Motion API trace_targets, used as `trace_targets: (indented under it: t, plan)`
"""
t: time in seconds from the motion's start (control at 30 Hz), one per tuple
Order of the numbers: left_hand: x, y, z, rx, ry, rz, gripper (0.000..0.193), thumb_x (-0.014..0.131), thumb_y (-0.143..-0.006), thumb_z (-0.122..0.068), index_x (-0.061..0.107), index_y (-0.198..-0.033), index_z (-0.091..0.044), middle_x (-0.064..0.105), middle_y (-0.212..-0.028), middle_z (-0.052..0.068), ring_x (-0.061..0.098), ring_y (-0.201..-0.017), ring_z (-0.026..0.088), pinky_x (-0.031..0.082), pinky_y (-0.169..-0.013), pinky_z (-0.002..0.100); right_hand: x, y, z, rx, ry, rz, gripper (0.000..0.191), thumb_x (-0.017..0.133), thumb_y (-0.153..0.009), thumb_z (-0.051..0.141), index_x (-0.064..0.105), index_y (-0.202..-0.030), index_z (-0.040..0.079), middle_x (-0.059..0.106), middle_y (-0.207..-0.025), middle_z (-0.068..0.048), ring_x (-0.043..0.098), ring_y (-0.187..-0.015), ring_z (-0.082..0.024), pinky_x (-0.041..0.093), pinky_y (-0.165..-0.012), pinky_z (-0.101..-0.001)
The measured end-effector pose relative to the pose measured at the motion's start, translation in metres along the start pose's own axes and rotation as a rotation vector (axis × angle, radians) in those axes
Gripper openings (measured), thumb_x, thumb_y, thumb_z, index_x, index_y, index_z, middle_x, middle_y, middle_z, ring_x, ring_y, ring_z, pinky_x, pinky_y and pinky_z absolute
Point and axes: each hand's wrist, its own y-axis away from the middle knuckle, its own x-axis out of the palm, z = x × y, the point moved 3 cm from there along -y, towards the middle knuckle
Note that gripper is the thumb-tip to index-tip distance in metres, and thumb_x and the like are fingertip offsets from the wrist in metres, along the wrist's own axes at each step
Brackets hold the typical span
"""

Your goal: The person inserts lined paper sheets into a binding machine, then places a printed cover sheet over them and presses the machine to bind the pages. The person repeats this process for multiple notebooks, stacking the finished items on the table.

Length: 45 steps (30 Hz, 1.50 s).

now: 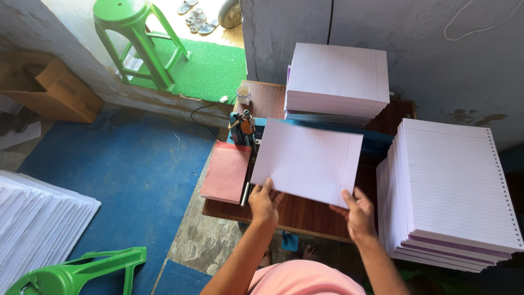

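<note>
Sheaf of ruled paper (308, 161): held flat above the wooden table (305, 214), far edge towards the blue punching machine (245, 128). Judged light and limp, so liable to sag or fan out; best taken at the near corners. Left hand (264, 203) grips the near left corner, right hand (357, 212) the near right corner. Finished punched stack (456, 191) lies to the right; another stack (337, 79) lies behind. Pink card (226, 172) lies left of the machine.

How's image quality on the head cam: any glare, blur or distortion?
Head view: sharp overall, no motion blur on the left hand or right hand. Bright daylight overexposes the doorway floor by the green stool. The ruled sheets are evenly lit and their lines are readable. Wide-angle bending shows at the edges. The corner under the right paper stack is dim.
</note>
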Motion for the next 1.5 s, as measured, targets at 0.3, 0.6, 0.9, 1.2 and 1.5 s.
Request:
trace_targets:
  t: [0.3, 0.6, 0.9, 1.2, 1.5]
  plan:
    - [-0.079, 0.000, 0.064, -0.183, 0.000, -0.178, 0.024, 0.061, -0.099, -0.013, 0.056, -0.114, 0.006, 0.064, -0.114, 0.018, 0.070, -0.106, 0.032, 0.060, -0.096, 0.048, -0.037, 0.026, -0.083, 0.307, -0.039, -0.039, 0.062, 0.061, -0.098, 0.017, 0.035, -0.148, -0.009, 0.060, -0.125, -0.020, 0.067, -0.102, -0.022, 0.065, -0.082, -0.0388]
    - [-0.063, -0.043, 0.078, -0.224, -0.014, -0.225, 0.025, 0.057, -0.101, -0.012, 0.056, -0.116, 0.009, 0.063, -0.122, 0.021, 0.067, -0.114, 0.035, 0.057, -0.103, 0.049, -0.038, -0.016, -0.084, 0.442, 0.034, -0.063, 0.055, 0.061, -0.098, 0.017, 0.044, -0.143, -0.010, 0.058, -0.131, -0.022, 0.067, -0.101, -0.023, 0.065, -0.080, -0.0325]
    - [-0.032, -0.074, 0.079, -0.226, 0.055, -0.272, 0.032, 0.058, -0.101, -0.009, 0.054, -0.124, 0.012, 0.060, -0.126, 0.024, 0.065, -0.118, 0.037, 0.058, -0.105, 0.051, -0.022, -0.045, -0.053, 0.297, 0.233, -0.190, 0.047, 0.055, -0.102, 0.009, 0.044, -0.144, -0.010, 0.060, -0.125, -0.024, 0.070, -0.100, -0.027, 0.066, -0.080, -0.0324]
    - [-0.040, -0.081, 0.072, -0.219, 0.078, -0.301, 0.028, 0.059, -0.100, -0.008, 0.055, -0.121, 0.011, 0.062, -0.122, 0.021, 0.067, -0.111, 0.035, 0.059, -0.102, 0.051, -0.013, -0.049, -0.065, 0.251, 0.253, -0.154, 0.043, 0.053, -0.100, 0.003, 0.050, -0.141, -0.010, 0.064, -0.120, -0.024, 0.072, -0.094, -0.026, 0.066, -0.077, -0.0320]
    - [-0.045, -0.083, 0.067, -0.194, 0.073, -0.327, 0.047, 0.062, -0.096, -0.013, 0.050, -0.135, 0.010, 0.054, -0.137, 0.025, 0.058, -0.126, 0.039, 0.050, -0.110, 0.051, -0.008, -0.054, -0.079, 0.229, 0.273, -0.137, 0.041, 0.053, -0.101, 0.004, 0.052, -0.139, -0.009, 0.066, -0.115, -0.022, 0.071, -0.093, -0.025, 0.067, -0.076, -0.0316]
